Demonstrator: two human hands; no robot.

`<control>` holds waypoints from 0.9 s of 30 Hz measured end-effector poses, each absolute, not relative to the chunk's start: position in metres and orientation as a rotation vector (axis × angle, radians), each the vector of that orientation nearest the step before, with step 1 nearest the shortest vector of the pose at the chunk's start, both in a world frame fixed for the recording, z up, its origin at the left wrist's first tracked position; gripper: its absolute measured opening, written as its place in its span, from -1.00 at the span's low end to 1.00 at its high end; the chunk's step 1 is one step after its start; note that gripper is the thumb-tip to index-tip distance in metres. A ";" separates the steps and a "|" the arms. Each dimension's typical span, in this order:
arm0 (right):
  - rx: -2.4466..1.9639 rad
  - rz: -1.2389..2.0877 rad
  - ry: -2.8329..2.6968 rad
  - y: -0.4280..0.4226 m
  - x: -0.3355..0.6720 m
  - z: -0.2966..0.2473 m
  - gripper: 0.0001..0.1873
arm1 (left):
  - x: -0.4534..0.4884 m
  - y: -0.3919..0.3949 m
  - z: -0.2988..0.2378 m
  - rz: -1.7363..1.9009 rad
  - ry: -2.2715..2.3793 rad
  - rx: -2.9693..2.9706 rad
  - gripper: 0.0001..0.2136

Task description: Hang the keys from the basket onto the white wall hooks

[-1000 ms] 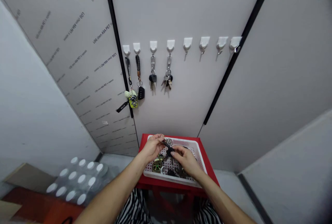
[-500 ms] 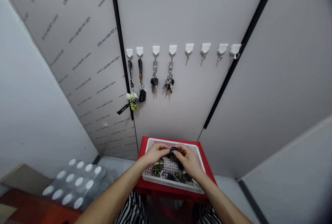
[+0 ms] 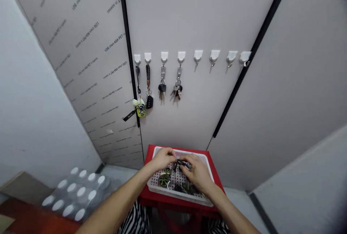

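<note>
Both hands are over a white perforated basket [image 3: 184, 196] holding several keys and keyrings. My left hand [image 3: 164, 158] pinches one end of a dark bunch of keys [image 3: 178, 164] near the basket's far side. Around the other end of that bunch, the fingers of my right hand [image 3: 196, 172] are curled. Below the left hand lies a round green and gold wheel-shaped keyring [image 3: 163, 180], with a silver ring [image 3: 169, 185] beside it. More dark keys [image 3: 187, 187] lie under the right hand, partly hidden by it.
The basket stands on a red stool [image 3: 217, 183]. On the wall is a row of white hooks [image 3: 181, 56]; the left ones carry a yellow-green charm [image 3: 141, 109], a black car key [image 3: 149, 101] and key bunches [image 3: 162, 88]. A pack of capped bottles [image 3: 81, 192] sits at lower left.
My hands have moved slightly apart, the left one a little to the left. The dark bunch now stretches between them. The view has shifted slightly.
</note>
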State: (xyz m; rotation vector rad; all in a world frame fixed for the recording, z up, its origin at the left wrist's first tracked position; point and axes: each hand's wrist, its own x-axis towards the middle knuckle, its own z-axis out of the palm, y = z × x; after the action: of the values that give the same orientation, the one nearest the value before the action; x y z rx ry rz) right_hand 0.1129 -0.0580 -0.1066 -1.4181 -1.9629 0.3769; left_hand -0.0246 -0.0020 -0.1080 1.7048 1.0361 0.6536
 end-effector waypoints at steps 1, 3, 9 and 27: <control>-1.414 0.390 -1.937 -0.058 0.114 -0.107 -0.83 | -0.025 -0.003 -0.105 0.670 1.054 1.777 -0.95; -1.407 0.451 -1.856 -0.056 0.114 -0.106 -0.80 | -0.024 -0.004 -0.099 0.713 1.060 1.907 -0.94; -1.407 0.662 -1.700 -0.050 0.112 -0.098 -0.83 | -0.021 -0.006 -0.084 0.786 1.010 2.025 -0.93; -1.347 0.157 -1.586 0.038 0.130 0.087 -0.83 | 0.018 0.058 0.049 1.402 0.853 1.515 -0.81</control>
State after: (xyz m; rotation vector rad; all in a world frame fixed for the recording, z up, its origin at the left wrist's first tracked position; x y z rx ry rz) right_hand 0.1298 0.0381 0.0867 -1.3469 -1.5862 0.1573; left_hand 0.0181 0.0585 0.0485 1.5149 0.8532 1.4017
